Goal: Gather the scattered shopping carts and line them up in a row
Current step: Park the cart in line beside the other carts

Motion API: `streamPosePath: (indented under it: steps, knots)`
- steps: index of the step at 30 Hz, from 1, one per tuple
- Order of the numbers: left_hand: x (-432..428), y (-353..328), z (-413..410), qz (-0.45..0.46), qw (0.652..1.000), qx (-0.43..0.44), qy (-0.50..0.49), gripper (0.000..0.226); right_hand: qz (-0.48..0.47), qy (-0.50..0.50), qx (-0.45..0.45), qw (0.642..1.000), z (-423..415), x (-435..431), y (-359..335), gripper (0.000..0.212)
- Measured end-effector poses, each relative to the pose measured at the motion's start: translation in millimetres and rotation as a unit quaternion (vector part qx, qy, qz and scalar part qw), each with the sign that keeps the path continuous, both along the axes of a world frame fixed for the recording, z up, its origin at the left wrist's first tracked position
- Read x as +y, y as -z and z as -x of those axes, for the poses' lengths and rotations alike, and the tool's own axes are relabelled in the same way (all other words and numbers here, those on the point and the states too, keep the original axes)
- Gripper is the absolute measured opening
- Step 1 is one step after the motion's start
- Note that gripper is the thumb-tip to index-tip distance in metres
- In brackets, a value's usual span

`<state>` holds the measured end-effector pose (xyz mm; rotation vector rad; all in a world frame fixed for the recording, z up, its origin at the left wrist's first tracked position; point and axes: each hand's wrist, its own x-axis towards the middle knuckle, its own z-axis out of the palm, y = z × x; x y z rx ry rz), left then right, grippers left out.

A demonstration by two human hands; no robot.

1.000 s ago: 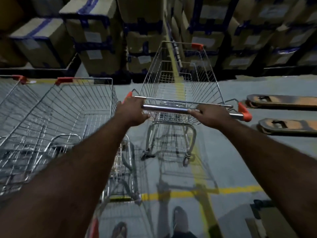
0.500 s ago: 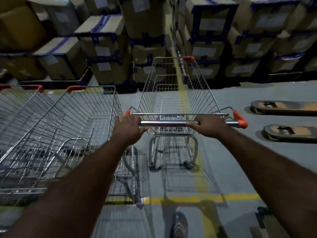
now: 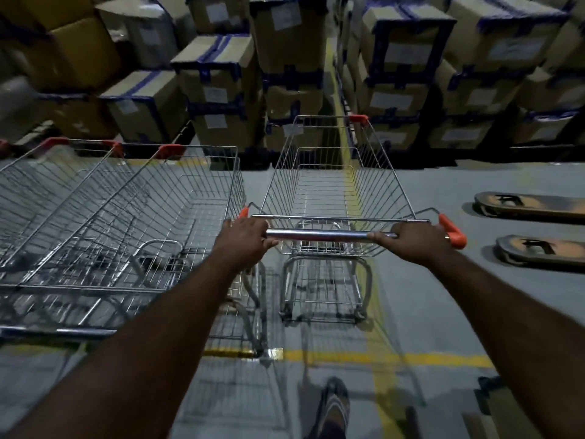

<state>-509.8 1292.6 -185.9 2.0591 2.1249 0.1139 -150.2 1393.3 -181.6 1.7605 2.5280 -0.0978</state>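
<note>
A steel wire shopping cart [image 3: 332, 191] with orange corner caps stands straight ahead of me, its empty basket pointing at the stacked boxes. My left hand [image 3: 243, 237] grips the left end of its chrome handle bar [image 3: 319, 236]. My right hand [image 3: 418, 240] grips the right end, next to the orange cap. Just left of it stands a second empty cart [image 3: 152, 217], side by side and nearly touching. A third cart [image 3: 38, 185] sits further left, partly cut off by the frame edge.
Stacked cardboard boxes [image 3: 221, 90] with blue tape wall off the far side. Two pallet-jack forks [image 3: 535, 207] lie on the grey floor at right. Yellow floor lines [image 3: 380, 356] cross under the cart. My foot [image 3: 332, 407] shows at the bottom.
The held cart has rolled forward toward the boxes and straightened, drawing level beside the cart on the left. Both hands stay on the handle.
</note>
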Motion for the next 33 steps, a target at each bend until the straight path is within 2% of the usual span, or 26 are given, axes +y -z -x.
streamPosePath:
  steps: [4,7,11,16,19,20,22,25,33]
  knots:
    - [-28.0,-7.4,2.0,0.008,1.000,0.002,0.013,0.030,0.008,0.006,0.000,1.000,3.3,-27.2,0.4,0.103]
    - [-45.8,-15.7,6.0,0.018,1.000,-0.012,0.009,0.019,0.002,0.009,-0.005,1.000,4.2,-45.5,0.0,0.109]
    - [-73.0,-21.9,6.7,0.020,1.000,0.017,0.007,0.011,0.009,0.011,-0.005,1.000,5.5,-67.6,-0.1,0.113]
    - [-107.4,-22.3,2.8,0.013,1.000,0.018,-0.006,0.017,0.008,-0.002,0.003,1.000,0.3,-89.1,1.1,0.112]
    - [-128.3,-18.9,-0.8,0.017,0.999,0.007,-0.030,0.035,0.024,-0.022,0.002,0.999,-2.2,-101.8,-3.5,0.098]
    - [-133.7,-17.1,1.3,0.010,0.999,0.028,-0.030,0.039,0.026,-0.027,0.000,0.999,-2.1,-105.6,-6.1,0.093]
    - [-142.0,-15.5,6.8,-0.001,0.996,0.081,-0.026,0.037,0.031,-0.029,-0.011,0.999,-2.1,-114.0,-10.1,0.087]
    - [-150.6,-13.8,10.1,0.017,0.995,0.096,-0.031,0.032,0.021,-0.032,-0.016,0.999,-4.3,-126.0,-8.3,0.081]
    - [-164.6,-15.1,0.6,0.009,0.998,0.041,-0.050,0.053,0.028,-0.029,-0.004,0.999,-8.3,-126.8,4.7,0.095]
